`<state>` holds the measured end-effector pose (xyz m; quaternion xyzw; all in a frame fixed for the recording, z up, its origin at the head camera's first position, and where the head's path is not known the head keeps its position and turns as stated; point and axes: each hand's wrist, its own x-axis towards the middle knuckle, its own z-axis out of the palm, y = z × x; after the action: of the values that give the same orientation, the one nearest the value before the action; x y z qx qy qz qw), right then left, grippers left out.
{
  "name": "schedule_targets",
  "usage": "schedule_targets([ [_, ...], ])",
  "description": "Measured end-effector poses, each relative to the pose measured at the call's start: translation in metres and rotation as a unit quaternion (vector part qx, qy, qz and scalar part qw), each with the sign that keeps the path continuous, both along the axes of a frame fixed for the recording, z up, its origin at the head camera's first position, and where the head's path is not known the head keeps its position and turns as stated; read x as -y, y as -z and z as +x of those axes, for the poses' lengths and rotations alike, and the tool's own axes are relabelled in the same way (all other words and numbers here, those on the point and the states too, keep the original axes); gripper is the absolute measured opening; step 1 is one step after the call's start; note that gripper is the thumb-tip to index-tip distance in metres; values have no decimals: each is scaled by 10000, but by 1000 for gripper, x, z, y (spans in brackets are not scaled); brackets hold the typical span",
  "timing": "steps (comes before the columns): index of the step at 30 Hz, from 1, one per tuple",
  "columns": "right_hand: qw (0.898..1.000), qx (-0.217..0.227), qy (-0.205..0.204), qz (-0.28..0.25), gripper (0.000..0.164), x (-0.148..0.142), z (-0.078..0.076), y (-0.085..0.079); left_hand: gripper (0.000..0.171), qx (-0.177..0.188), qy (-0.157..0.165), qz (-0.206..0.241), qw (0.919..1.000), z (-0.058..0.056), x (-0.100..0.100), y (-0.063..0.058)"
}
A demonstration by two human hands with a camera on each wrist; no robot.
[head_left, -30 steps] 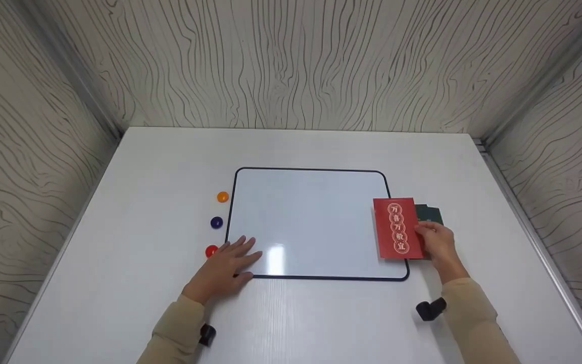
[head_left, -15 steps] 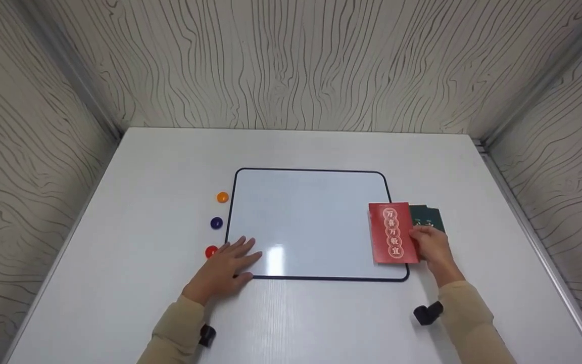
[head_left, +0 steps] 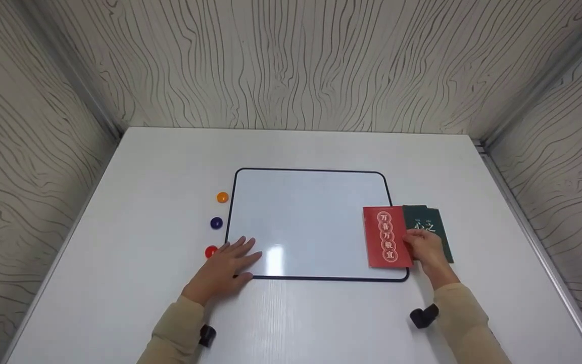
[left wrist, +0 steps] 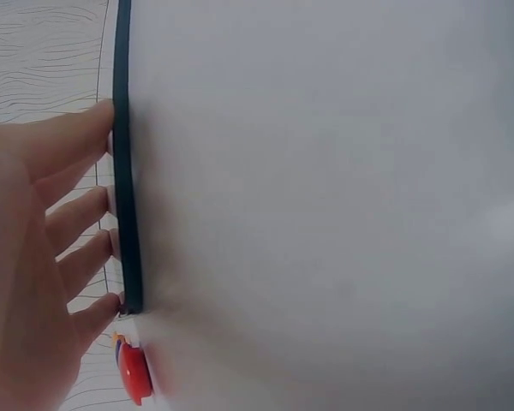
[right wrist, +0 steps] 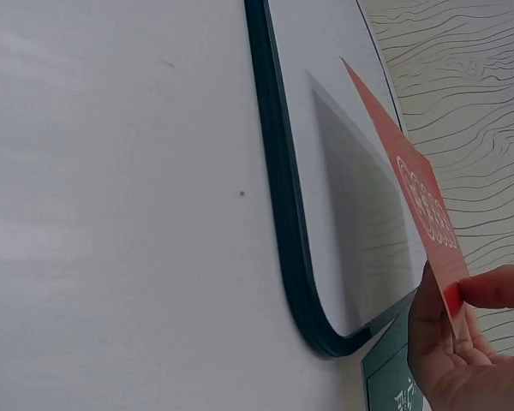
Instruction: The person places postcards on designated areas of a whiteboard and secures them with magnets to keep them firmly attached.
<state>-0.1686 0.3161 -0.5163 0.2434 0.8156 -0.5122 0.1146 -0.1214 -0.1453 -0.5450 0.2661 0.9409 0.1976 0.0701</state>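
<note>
Between thumb and fingers, my right hand [head_left: 426, 248] pinches the right edge of a red card [head_left: 387, 237] printed with a column of white characters in circles. In the right wrist view the card [right wrist: 424, 197] is tilted above the whiteboard, its reflection showing on the surface. Dark green cards [head_left: 430, 222] with white characters lie right of the board, partly behind the red card and hand. My left hand [head_left: 225, 265] rests with spread fingers on the lower left corner of the black-rimmed whiteboard [head_left: 311, 222]. A red round magnet [head_left: 211, 251] sits beside its fingers.
An orange magnet [head_left: 223, 197] and a dark blue magnet [head_left: 216, 223] lie along the board's left edge on the white table [head_left: 159, 192]. Wood-patterned panels [head_left: 291, 65] enclose the table at the back and both sides.
My right hand has moved left and slightly toward the person with the red card, bringing it further over the whiteboard and uncovering more of the green cards. The left hand has stayed put.
</note>
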Motion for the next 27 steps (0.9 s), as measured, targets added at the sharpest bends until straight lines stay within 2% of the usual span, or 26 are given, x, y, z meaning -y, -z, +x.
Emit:
schedule_targets([
  [9, 10000, 28, -23, 69, 40, 5, 0, 2, 48, -95, 60, -21, 9999, 0, 0, 2],
  [22, 9998, 104, -97, 129, 44, 12, 2, 8, 49, 22, 14, -20, 10000, 0, 0, 1],
  [27, 9997, -6, -79, 220, 45, 14, 2, 9, 49, 70, -24, -77, 9999, 0, 0, 0],
])
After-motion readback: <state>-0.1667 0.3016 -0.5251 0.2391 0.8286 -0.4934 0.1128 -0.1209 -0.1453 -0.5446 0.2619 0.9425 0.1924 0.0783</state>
